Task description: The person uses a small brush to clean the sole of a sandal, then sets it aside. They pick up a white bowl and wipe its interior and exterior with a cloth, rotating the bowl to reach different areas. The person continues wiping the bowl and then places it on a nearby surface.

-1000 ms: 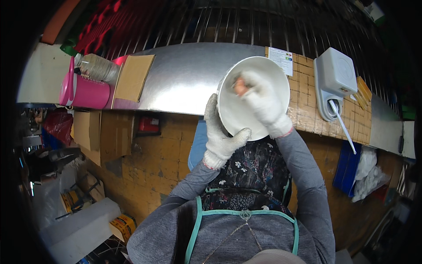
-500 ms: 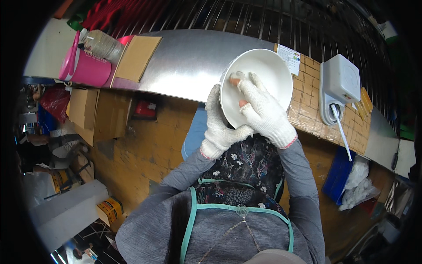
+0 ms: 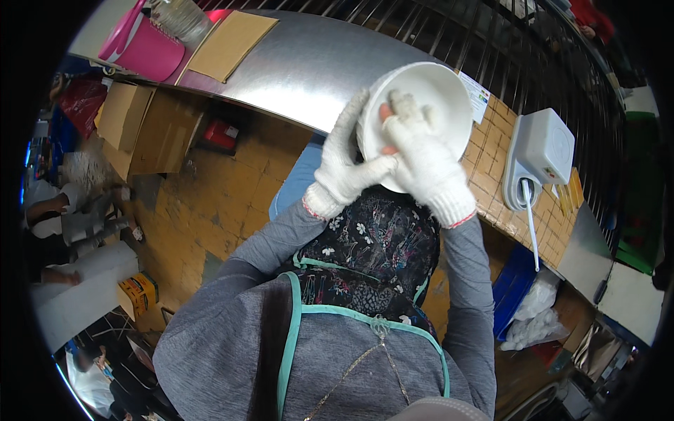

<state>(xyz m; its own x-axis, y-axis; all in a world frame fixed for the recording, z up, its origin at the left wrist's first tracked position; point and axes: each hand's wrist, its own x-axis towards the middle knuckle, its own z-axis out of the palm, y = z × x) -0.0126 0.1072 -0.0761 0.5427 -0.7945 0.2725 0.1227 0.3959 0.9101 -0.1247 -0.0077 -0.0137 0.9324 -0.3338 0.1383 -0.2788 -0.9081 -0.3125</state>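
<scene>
A round white bowl (image 3: 451, 102) is tilted at the near edge of the metal worktop, its inside facing up. My left hand (image 3: 340, 167), in a white knit glove, grips the bowl's left side, with the fingers along the outer wall and the thumb reaching across the near rim. My right hand (image 3: 426, 158), gloved the same way, reaches into the bowl. Its fingers are spread against the inner surface, slightly blurred. Bare thumb and finger tips show through the right glove. Nothing is visible in the right hand.
On the metal worktop (image 3: 302, 63) lie a cardboard sheet (image 3: 234, 45) and, at the far left, a pink bucket (image 3: 151, 52) by a clear plastic jug (image 3: 181, 19). To the right, a white device (image 3: 547, 147) stands on taped cardboard (image 3: 491, 151). Metal bars (image 3: 421, 24) run behind.
The view has shifted and turned slightly. My right hand has moved a little within the bowl, its fingers straighter against the inner wall. My left hand keeps its hold on the bowl's side.
</scene>
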